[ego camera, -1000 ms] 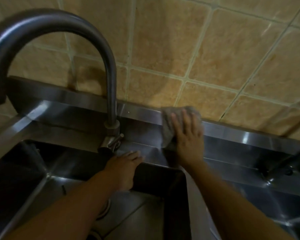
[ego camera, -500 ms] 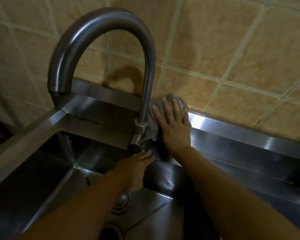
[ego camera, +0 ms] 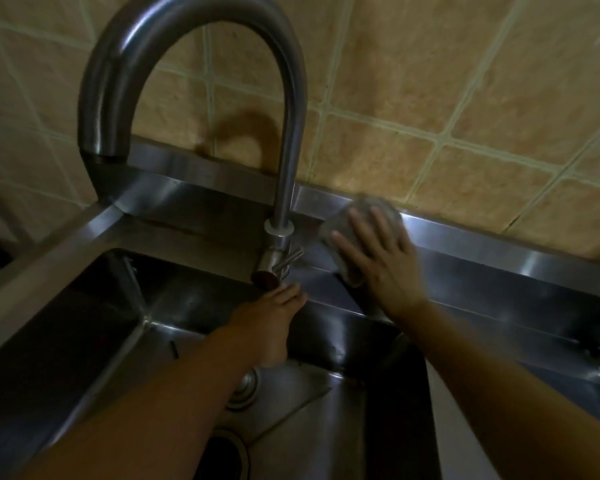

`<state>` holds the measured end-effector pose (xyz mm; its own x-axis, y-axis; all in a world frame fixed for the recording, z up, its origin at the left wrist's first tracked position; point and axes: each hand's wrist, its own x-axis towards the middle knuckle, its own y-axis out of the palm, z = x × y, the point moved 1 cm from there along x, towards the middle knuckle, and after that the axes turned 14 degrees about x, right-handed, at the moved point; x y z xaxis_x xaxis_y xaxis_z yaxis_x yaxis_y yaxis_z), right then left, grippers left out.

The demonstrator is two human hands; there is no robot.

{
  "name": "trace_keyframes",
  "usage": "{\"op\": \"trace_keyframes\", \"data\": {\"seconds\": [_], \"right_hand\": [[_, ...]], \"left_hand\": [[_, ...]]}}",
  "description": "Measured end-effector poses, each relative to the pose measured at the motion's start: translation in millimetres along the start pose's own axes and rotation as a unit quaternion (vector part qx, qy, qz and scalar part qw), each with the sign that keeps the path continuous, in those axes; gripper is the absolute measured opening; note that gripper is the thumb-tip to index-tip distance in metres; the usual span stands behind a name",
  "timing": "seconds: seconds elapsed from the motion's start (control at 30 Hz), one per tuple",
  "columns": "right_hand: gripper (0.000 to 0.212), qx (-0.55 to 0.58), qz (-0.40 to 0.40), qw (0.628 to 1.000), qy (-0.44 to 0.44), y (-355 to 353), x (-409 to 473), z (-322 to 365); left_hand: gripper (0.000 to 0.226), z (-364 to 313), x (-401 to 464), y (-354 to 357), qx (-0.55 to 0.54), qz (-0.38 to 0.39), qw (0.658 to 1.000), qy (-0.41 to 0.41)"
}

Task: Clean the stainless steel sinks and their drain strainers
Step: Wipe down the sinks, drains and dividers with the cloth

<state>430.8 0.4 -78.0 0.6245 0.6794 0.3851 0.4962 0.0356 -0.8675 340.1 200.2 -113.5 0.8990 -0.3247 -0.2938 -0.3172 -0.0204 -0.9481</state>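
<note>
Steel back ledge of the sink (ego camera: 465, 268) — I'm wiping it, my right hand (ego camera: 378, 261) spread flat on the grey cloth (ego camera: 357, 209), right of the faucet (ego camera: 284, 188). My left hand (ego camera: 271, 323) rests straight-fingered on the near rim — basin and strainer (ego camera: 246, 386) probably come next.

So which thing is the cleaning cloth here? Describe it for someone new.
Find the tall curved faucet. Just right of its base, on the steel ledge under the tiled wall, the right hand presses a crumpled grey cloth: the only soft, matte thing among shiny metal.
</note>
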Motion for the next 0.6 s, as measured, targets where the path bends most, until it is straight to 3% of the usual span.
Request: {"op": "trace_keyframes", "data": {"seconds": [0.13,0.3,0.37,0.47,0.6], "right_hand": [[0.056,-0.003,0.052,0.999,-0.011,17,24,36],[0.05,-0.067,0.147,0.982,-0.095,15,0,9],[0.047,-0.066,0.167,0.981,-0.076,14,-29,-8],[0.063,-0.056,0.23,0.971,-0.03,17,-71,-33],[0.07,-0.02,0.253,0.967,-0.018,15,-60,-24]], "left_hand": [[0.093,-1,3,0,0.02,0.015,1.0,-0.007],[0.095,-7,1,-1,0.004,0.018,1.0,-0.022],[0.095,-11,1,-2,0.005,0.018,0.999,-0.031],[0.093,-13,0,-4,-0.004,0.02,0.999,-0.037],[0.094,-11,1,-3,-0.011,0.027,0.999,-0.032]]}}
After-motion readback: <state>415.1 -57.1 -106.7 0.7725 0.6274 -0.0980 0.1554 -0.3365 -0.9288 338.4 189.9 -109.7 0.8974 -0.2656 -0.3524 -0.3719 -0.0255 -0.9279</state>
